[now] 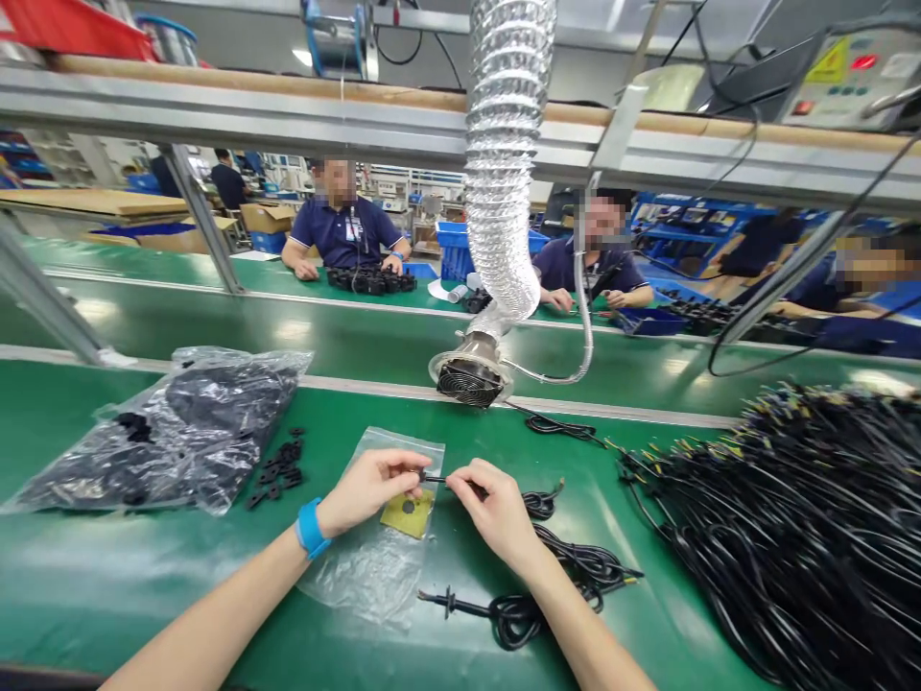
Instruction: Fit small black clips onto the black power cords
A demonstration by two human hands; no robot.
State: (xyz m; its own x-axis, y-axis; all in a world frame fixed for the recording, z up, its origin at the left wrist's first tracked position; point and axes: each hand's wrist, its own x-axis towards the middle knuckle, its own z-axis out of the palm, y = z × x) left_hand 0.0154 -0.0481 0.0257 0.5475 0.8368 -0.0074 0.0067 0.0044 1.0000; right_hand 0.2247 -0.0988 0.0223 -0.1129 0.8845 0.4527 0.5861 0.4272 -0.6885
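Above the clear plastic bag (360,576), my left hand (366,491) pinches a small black piece (423,474) at the end of a black cable (437,479). My right hand (498,509) grips the same cable just to the right, its fingertips closed round it. Below my fingers, a yellow square (410,516) with a dark round spot lies on the bag. Nearer to me, a coiled black cable (514,619) has a flanged black fitting (450,603) near its bare-wire end. More coiled cables (586,561) lie beside my right forearm, which partly hides them.
Loose black parts (280,472) lie by a large clear bag of black parts (194,422) at left. A big heap of black cables (791,547) fills the right side. A fan (469,382) on a silver duct (507,173) hangs ahead. People sit across the bench.
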